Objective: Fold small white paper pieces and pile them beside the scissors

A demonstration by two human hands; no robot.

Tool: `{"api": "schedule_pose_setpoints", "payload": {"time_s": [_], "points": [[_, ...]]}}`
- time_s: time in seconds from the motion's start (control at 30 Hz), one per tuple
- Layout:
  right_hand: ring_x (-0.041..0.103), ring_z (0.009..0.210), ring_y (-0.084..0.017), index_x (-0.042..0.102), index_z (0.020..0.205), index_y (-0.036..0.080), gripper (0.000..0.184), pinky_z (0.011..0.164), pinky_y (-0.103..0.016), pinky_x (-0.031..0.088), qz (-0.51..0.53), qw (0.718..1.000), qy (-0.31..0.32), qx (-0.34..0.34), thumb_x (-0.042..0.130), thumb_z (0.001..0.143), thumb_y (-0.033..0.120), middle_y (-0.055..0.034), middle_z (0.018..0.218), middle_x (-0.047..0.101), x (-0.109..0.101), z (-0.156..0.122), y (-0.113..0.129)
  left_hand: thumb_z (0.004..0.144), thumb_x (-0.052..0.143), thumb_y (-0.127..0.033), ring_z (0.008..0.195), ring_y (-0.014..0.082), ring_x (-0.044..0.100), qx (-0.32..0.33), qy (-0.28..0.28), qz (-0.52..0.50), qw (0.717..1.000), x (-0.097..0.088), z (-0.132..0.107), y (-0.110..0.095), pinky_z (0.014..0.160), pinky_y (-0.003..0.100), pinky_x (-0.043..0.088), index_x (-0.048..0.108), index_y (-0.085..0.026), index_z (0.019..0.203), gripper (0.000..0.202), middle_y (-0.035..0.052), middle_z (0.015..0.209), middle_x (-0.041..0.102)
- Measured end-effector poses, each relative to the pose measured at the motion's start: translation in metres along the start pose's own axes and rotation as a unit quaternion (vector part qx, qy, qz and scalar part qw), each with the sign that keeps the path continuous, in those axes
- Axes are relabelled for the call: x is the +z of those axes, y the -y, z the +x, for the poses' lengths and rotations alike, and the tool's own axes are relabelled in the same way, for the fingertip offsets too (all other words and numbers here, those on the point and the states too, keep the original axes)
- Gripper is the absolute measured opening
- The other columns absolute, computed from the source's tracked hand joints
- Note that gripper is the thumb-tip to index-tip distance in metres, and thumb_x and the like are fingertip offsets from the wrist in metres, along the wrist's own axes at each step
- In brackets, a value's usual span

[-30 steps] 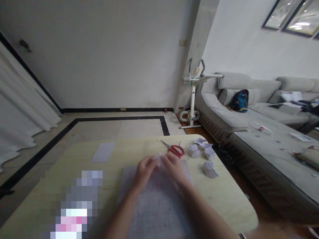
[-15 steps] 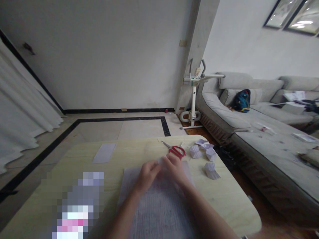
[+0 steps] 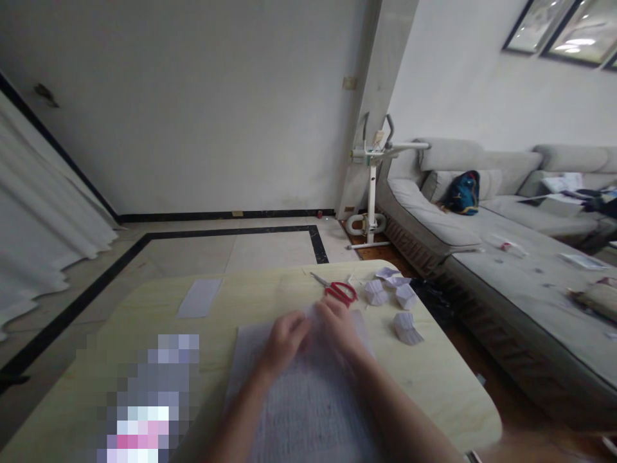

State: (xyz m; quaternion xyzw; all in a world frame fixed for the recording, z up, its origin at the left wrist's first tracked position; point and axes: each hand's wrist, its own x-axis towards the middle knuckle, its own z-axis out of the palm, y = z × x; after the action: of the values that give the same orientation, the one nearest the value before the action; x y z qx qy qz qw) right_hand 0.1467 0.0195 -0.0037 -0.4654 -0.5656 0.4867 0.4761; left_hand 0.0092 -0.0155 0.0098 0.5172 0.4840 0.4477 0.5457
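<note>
A large sheet of paper [image 3: 308,405] covered in faint print or writing lies on the table in front of me. Over its far edge are both hands, close together. My left hand [image 3: 288,337] is curled, with thumb and fingers pinched at the paper's edge. My right hand [image 3: 337,325] is blurred and bent over the same edge; its fingertips are partly hidden, and it too looks closed on the paper. Just beyond my right hand lie red-handled scissors [image 3: 341,292], blades pointing away to the left.
Several folded paper pieces [image 3: 376,292] lie on the table's right side. A blank white sheet [image 3: 200,298] is at the far left, and a pixelated patch covers the near left. The pale wooden table [image 3: 434,379] has rounded corners. A grey sofa [image 3: 482,276] stands to the right.
The view has shifted very slightly. Both hands stay at the paper's far edge, with only small finger movement.
</note>
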Motion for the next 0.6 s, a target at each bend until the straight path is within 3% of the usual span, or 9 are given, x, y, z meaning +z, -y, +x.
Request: {"api": "schedule_pose_setpoints", "payload": {"time_s": [0.13, 0.4, 0.6], "points": [[0.038, 0.052, -0.012, 0.041, 0.056, 0.021, 0.029, 0.047, -0.023, 0.030, -0.001, 1.000, -0.001, -0.009, 0.049, 0.079, 0.035, 0.0035, 0.055, 0.038, 0.000, 0.000, -0.003, 0.076, 0.057, -0.038, 0.039, 0.0097, 0.044, -0.021, 0.003, -0.014, 1.000, 0.000, 0.000, 0.004, 0.040, 0.020, 0.034, 0.049, -0.018, 0.056, 0.030, -0.0040, 0.045, 0.048], [0.042, 0.054, -0.012, 0.047, 0.060, 0.019, 0.035, 0.049, -0.023, 0.032, -0.033, 0.998, 0.046, 0.012, 0.048, 0.084, 0.044, 0.0029, 0.057, 0.044, 0.004, -0.004, 0.008, 0.081, 0.054, -0.042, 0.040, 0.0082, 0.039, 0.027, -0.043, 0.022, 0.998, -0.006, 0.004, 0.009, 0.041, 0.018, 0.031, 0.046, -0.018, 0.060, 0.033, -0.0065, 0.045, 0.041], [0.040, 0.054, -0.011, 0.047, 0.059, 0.018, 0.039, 0.049, -0.023, 0.031, -0.074, 0.994, 0.053, -0.055, 0.045, 0.086, 0.047, 0.0030, 0.056, 0.042, 0.002, -0.002, 0.006, 0.079, 0.055, -0.045, 0.043, 0.0088, 0.041, 0.021, -0.051, 0.014, 0.998, -0.005, 0.005, 0.007, 0.042, 0.019, 0.032, 0.046, -0.018, 0.060, 0.035, -0.0061, 0.047, 0.043]]}}
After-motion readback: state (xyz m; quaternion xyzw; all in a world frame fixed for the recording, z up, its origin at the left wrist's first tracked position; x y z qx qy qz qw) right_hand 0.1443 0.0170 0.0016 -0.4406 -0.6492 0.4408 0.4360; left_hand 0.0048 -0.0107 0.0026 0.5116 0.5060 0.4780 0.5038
